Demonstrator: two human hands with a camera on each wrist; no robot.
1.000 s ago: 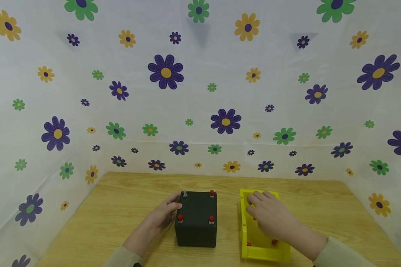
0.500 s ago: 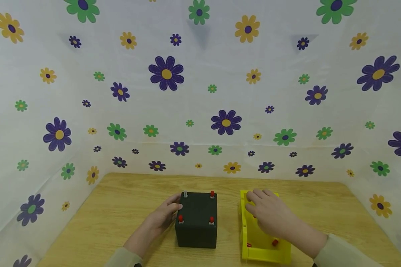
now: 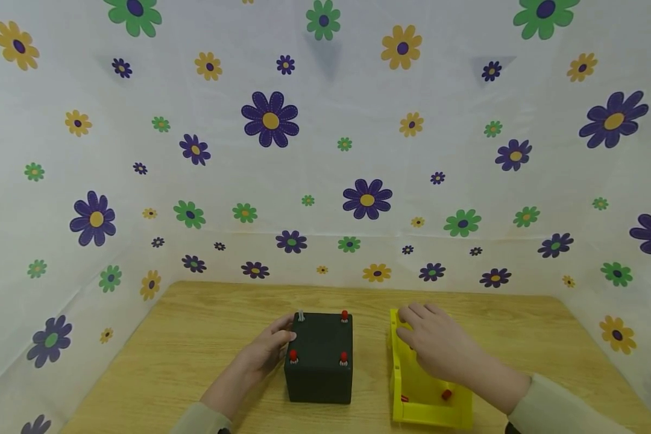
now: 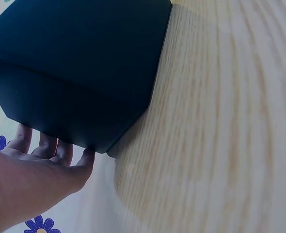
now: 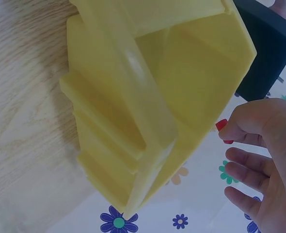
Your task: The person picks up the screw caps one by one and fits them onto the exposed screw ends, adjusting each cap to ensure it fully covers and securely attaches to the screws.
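Observation:
A black box (image 3: 322,340) stands on the table with toggle switches at the corners of its top. Three of them wear red caps (image 3: 344,357), while the back-left one shows a bare metal lever (image 3: 301,315). My left hand (image 3: 263,352) holds the box by its left side, thumb at the top edge and fingers against the wall. Over the far part of a yellow bin (image 3: 420,413) is my right hand (image 3: 439,345). Between its thumb and forefinger it pinches a small red switch cap (image 5: 223,130), seen in the right wrist view; its other fingers are loosely bent.
Inside the bin, near its front, lie a loose red piece (image 3: 447,394) and another red piece (image 3: 404,398) by the left wall. Box and bin stand side by side on the wooden table (image 3: 206,319). A flower-printed white sheet (image 3: 325,163) encloses the back and sides.
My right hand has risen slightly over the bin, toward its far left end. The left hand and the black box stay in place.

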